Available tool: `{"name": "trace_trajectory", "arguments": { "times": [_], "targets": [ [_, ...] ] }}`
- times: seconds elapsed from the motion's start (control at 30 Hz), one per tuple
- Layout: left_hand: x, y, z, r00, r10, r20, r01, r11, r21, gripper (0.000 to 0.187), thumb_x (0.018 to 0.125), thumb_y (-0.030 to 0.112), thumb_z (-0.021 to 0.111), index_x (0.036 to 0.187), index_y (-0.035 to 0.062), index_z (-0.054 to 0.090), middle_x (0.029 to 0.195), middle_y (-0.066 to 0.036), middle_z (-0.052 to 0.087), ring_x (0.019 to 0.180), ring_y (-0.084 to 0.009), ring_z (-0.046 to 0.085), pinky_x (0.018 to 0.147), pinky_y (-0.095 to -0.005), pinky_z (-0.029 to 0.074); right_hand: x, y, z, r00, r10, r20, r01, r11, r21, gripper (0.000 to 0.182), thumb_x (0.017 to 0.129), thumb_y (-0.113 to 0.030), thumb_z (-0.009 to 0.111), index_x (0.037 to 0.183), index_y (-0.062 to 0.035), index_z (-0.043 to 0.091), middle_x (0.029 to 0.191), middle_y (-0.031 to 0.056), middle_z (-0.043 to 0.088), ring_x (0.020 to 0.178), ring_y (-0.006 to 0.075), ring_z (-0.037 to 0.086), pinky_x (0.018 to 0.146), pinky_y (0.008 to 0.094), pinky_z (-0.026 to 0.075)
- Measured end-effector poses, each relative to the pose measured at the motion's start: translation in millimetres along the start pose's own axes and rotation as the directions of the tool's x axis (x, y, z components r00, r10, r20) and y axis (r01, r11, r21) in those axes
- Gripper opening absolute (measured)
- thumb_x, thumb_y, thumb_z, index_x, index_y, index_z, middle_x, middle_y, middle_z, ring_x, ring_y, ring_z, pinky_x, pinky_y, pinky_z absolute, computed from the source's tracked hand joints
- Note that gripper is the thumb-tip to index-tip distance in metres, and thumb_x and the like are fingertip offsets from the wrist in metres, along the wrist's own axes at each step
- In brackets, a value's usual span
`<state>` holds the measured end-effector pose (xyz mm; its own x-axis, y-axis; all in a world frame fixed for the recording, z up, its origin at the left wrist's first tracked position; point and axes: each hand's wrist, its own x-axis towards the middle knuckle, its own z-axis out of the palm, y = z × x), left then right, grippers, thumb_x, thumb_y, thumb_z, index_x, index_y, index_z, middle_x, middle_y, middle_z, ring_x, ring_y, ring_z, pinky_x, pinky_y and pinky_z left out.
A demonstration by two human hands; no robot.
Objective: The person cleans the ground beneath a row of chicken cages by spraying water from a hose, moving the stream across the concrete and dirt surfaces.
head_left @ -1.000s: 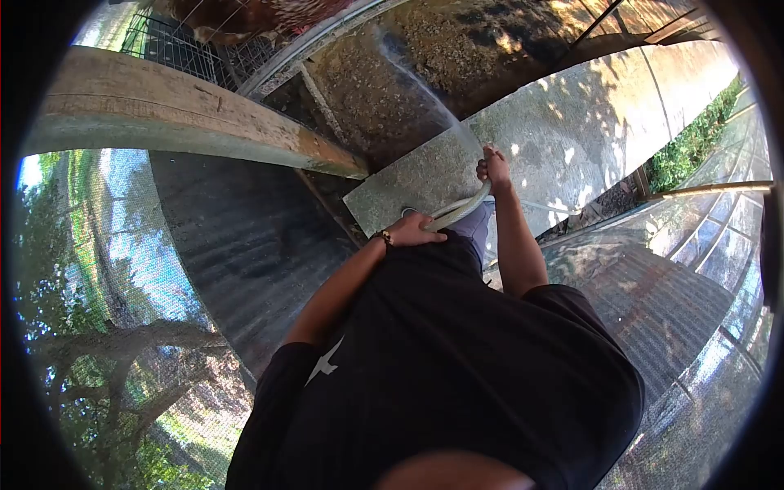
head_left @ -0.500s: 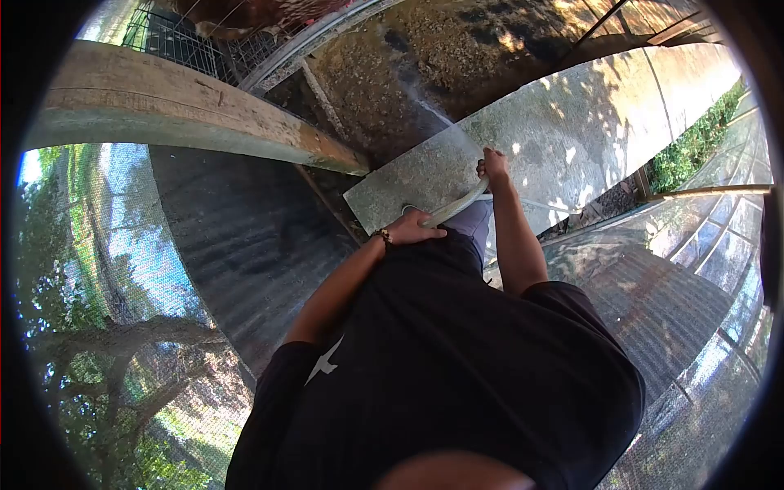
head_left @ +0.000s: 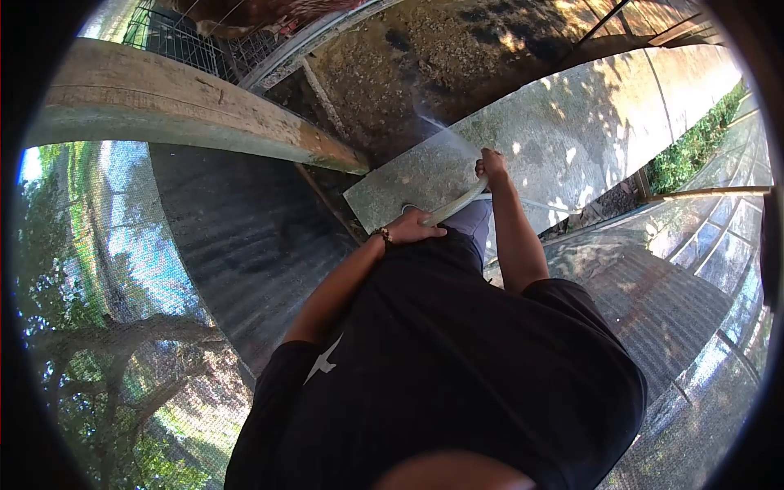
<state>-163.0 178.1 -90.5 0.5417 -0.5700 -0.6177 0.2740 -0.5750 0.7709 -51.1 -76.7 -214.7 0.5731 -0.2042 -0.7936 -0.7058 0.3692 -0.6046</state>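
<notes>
A pale hose [head_left: 464, 202] runs between my two hands. My right hand [head_left: 492, 166] is closed around its front end, above the concrete walkway [head_left: 572, 122]. From that end a spray of water [head_left: 447, 133] shoots up and to the left, over the walkway's edge onto the wet, dirty floor [head_left: 392, 73]. My left hand [head_left: 415, 227], with a dark beaded bracelet at the wrist, is wrapped around the hose farther back, close to my waist.
A wooden post [head_left: 188, 106] crosses the upper left. Behind it are a wire cage [head_left: 175, 41] and a reddish-brown animal [head_left: 269, 12]. Dark corrugated sheeting [head_left: 245, 237] lies at the left, more sheeting [head_left: 670, 302] at the right. Mesh netting hangs on both sides.
The water spray has swung slightly, now reaching a little farther left and lower in its course. Both hands keep their hold on the hose, nearly unmoved.
</notes>
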Motion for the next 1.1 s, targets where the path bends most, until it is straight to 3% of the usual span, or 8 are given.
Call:
{"name": "trace_trajectory", "arguments": {
  "times": [0.17, 0.27, 0.47, 0.57, 0.87, 0.97, 1.07, 1.1],
  "targets": [
    [-1.5, -0.9, 2.8, 0.999, 0.005, -0.038, -0.006, 1.0, -0.022, 0.051, 0.08, 0.054, 0.072, 0.083, 0.0032, 0.064, 0.075, -0.003, 0.059, 0.075, -0.0117, 0.056, 0.072, -0.0296, 0.045, -2.6, -1.1, 1.1, 1.0, 0.03, 0.01, -0.03, 1.0, -0.003, 0.014, 0.09, -0.017, 0.052, 0.087, -0.0039, 0.049, 0.055, 0.0084, 0.047, 0.04, 0.0198, 0.048, 0.037, 0.0357, 0.04],
    [1.4, -0.3, -1.4, 0.995, -0.083, 0.05, 0.081, 0.996, 0.027, 0.068, 0.076, 0.06, 0.072, 0.108, -0.0003, 0.066, 0.099, -0.015, 0.068, 0.095, -0.0207, 0.064, 0.086, -0.0325, 0.047, -3.2, -1.3, 1.5, 0.999, 0.052, 0.013, -0.052, 0.999, -0.005, 0.013, 0.09, -0.017, 0.051, 0.086, -0.0042, 0.049, 0.055, 0.0084, 0.047, 0.04, 0.0198, 0.048, 0.037, 0.0356, 0.039],
    [0.1, 1.7, -0.9, 0.998, -0.046, 0.043, 0.046, 0.999, 0.02, 0.066, 0.077, 0.058, 0.072, 0.107, -0.0011, 0.066, 0.095, -0.015, 0.069, 0.091, -0.019, 0.064, 0.084, -0.0327, 0.048, 1.4, 0.5, 0.0, 0.994, 0.108, 0.033, -0.107, 0.994, -0.029, 0.013, 0.09, -0.017, 0.051, 0.086, -0.0045, 0.05, 0.056, 0.0085, 0.047, 0.041, 0.0196, 0.048, 0.037, 0.0358, 0.04],
    [-3.2, 2.2, 2.1, 0.996, 0.08, -0.034, -0.079, 0.997, 0.015, 0.05, 0.083, 0.052, 0.071, 0.083, 0.003, 0.065, 0.075, -0.003, 0.059, 0.074, -0.012, 0.056, 0.072, -0.0301, 0.045, 2.8, 2.5, -0.5, 0.992, 0.118, 0.049, -0.117, 0.993, -0.022, 0.013, 0.09, -0.017, 0.051, 0.086, -0.0044, 0.05, 0.055, 0.0081, 0.046, 0.041, 0.0193, 0.047, 0.037, 0.0357, 0.039],
    [-5.7, 7.1, 0.9, 1.0, 0.001, 0.001, -0.001, 1.0, -0.022, 0.048, 0.083, 0.051, 0.071, 0.084, 0.0031, 0.065, 0.076, -0.003, 0.059, 0.075, -0.0109, 0.056, 0.072, -0.0299, 0.045, -1.5, 4.3, -0.9, 0.999, 0.041, 0.022, -0.042, 0.998, 0.037, 0.013, 0.09, -0.018, 0.053, 0.093, -0.0055, 0.049, 0.055, 0.0066, 0.044, 0.039, 0.0181, 0.046, 0.036, 0.0342, 0.039],
    [2.7, -9.8, 5.5, 0.999, 0.039, -0.027, -0.038, 0.999, 0.022, 0.049, 0.082, 0.051, 0.072, 0.085, 0.0031, 0.066, 0.073, -0.001, 0.058, 0.071, -0.0096, 0.056, 0.068, -0.0284, 0.045, -5.8, 1.9, -1.4, 0.998, 0.054, 0.039, -0.056, 0.998, 0.028, 0.014, 0.091, -0.019, 0.053, 0.094, -0.006, 0.049, 0.056, 0.0066, 0.045, 0.04, 0.0178, 0.046, 0.036, 0.0337, 0.039],
    [4.7, -11.2, 3.5, 0.995, -0.101, 0.018, 0.1, 0.995, 0.021, 0.067, 0.075, 0.059, 0.073, 0.109, 0.0012, 0.067, 0.098, -0.016, 0.068, 0.096, -0.0227, 0.065, 0.086, -0.0336, 0.048, -6.3, 2.3, -1.2, 0.998, 0.054, 0.045, -0.056, 0.997, 0.055, 0.016, 0.091, -0.02, 0.054, 0.097, -0.0058, 0.049, 0.057, 0.0066, 0.045, 0.04, 0.0176, 0.047, 0.036, 0.033, 0.039],
    [3.3, -8.8, 2.4, 0.995, -0.098, 0.026, 0.098, 0.995, 0.014, 0.068, 0.075, 0.06, 0.073, 0.109, 0.0012, 0.066, 0.1, -0.016, 0.068, 0.097, -0.0237, 0.064, 0.087, -0.0339, 0.048, -6.5, 2.4, -0.9, 0.998, 0.044, 0.047, -0.047, 0.997, 0.058, 0.017, 0.091, -0.02, 0.053, 0.098, -0.0056, 0.049, 0.057, 0.0066, 0.045, 0.04, 0.0176, 0.047, 0.036, 0.0327, 0.039]
  ]
}}
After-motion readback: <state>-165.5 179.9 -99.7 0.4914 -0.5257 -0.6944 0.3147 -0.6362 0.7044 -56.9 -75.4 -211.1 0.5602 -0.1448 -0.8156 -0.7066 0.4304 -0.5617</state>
